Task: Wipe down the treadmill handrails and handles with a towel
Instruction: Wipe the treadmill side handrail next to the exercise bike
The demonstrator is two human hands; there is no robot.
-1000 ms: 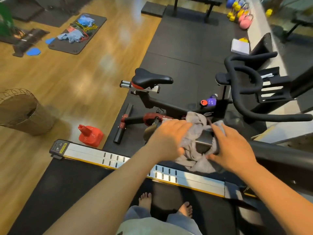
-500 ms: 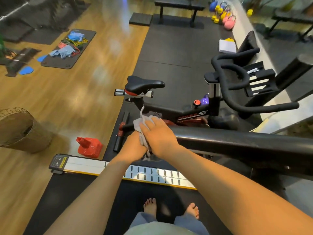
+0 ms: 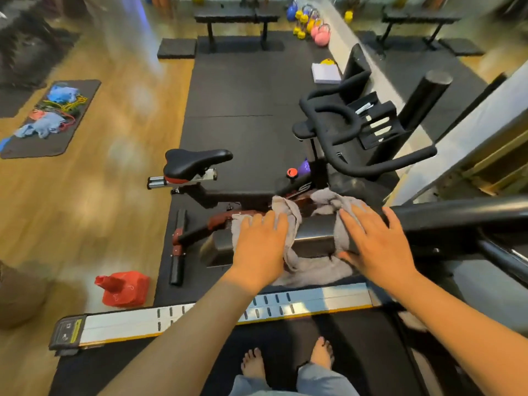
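Handrail (image 3: 314,234) runs left-right; towel (image 3: 311,267) draped over it, left hand (image 3: 261,247) nearer rail's free end, right hand (image 3: 377,247) toward console, both flat pressing towel

Counts: 2 hands – left hand (image 3: 261,247), right hand (image 3: 377,244). 1 towel (image 3: 311,270). 1 handrail (image 3: 457,215). 1 exercise bike (image 3: 197,161). 1 red cone (image 3: 123,288). 2 bare feet (image 3: 253,364). 2 benches (image 3: 237,17). Kettlebells (image 3: 321,35): cluster too blurred to count.

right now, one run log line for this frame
step: wiping handrail | left hand: on towel | right hand: on towel | towel: draped over handrail end | feet: on belt
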